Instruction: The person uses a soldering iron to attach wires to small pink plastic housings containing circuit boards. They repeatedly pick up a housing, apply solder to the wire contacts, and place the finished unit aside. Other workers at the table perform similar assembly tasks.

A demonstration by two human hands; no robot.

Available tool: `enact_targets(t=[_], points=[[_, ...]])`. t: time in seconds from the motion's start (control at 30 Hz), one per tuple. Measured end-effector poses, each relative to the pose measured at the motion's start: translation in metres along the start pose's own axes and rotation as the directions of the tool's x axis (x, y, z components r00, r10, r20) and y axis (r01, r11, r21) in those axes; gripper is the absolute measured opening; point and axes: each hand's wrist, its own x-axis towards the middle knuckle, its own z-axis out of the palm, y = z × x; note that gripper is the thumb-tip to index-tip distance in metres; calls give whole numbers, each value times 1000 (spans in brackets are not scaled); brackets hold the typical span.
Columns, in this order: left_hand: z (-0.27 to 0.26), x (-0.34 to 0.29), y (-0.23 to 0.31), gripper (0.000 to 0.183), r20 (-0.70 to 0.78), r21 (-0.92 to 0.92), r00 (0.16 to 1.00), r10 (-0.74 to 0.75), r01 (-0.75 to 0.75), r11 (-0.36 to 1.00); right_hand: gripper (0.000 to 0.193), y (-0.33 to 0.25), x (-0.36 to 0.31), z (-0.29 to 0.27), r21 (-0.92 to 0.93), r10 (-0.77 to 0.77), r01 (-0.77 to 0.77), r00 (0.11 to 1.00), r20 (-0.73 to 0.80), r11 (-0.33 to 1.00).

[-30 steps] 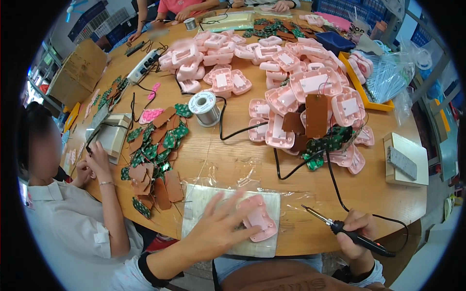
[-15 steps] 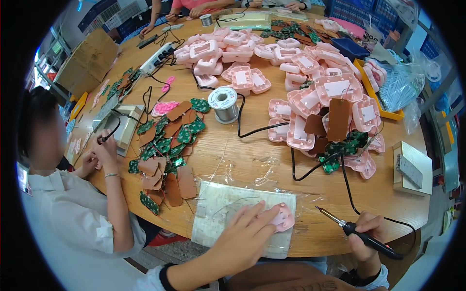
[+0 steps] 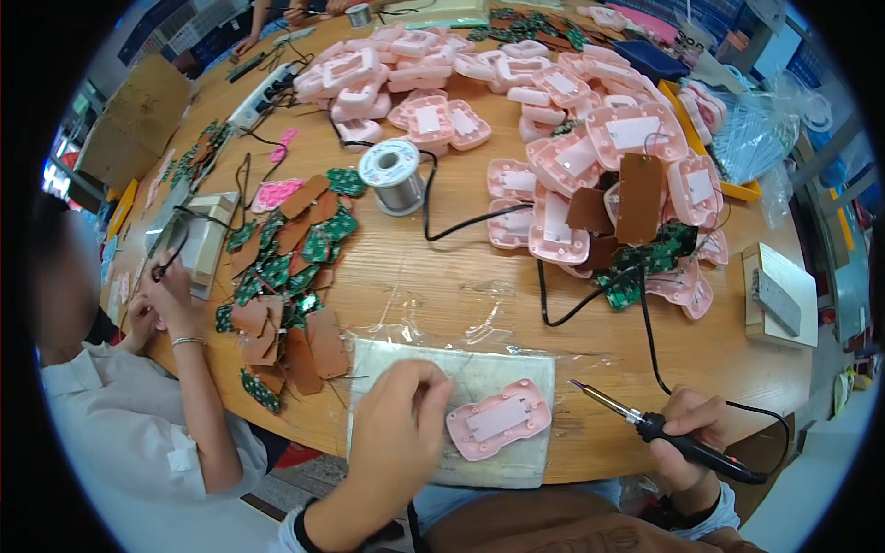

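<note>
A pink plastic shell (image 3: pixel 499 420) with a pale rectangle in its middle lies on the whitish work mat (image 3: pixel 516 369) in front of me. Just left of it my left hand (image 3: pixel 395 426) is raised over the mat, its fingers curled in; whatever they may pinch is hidden. Thin wire-like strands lie on the mat by those fingers. My right hand (image 3: pixel 687 433) grips a black-handled soldering iron (image 3: pixel 650 426), its metal tip pointing up and left toward the mat's right edge. The iron's black cord runs behind the hand.
Green circuit boards and brown plates (image 3: pixel 304 249) lie heaped at left, near a solder spool (image 3: pixel 392 177). Pink shells (image 3: pixel 636 134) pile up at far right. A pale box with a grey block (image 3: pixel 777 300) stands at right. A co-worker (image 3: pixel 138 405) sits at left.
My left hand has come off the pink shell, moved left and curled its fingers. More of the shell shows now. The soldering iron has shifted slightly left; the view has moved a little.
</note>
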Motion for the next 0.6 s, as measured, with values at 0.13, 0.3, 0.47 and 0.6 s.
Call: enact_targets(t=[0.13,0.3,0.47,0.6], points=[[25,-26,23,6,-44,-76,991,130,-133,988,28,2,1,3,8,1,-1,1000,29,1000],[40,-28,17,5,23,-110,999,42,-39,993,29,4,4,5,15,-6,5,1000,25,1000],[35,-28,12,7,40,-125,999,31,-25,992,29,6,3,7,65,-55,50,995,78,997],[36,-24,9,8,85,-63,989,120,-115,991,31,7,4,8,27,-40,38,996,81,999]])
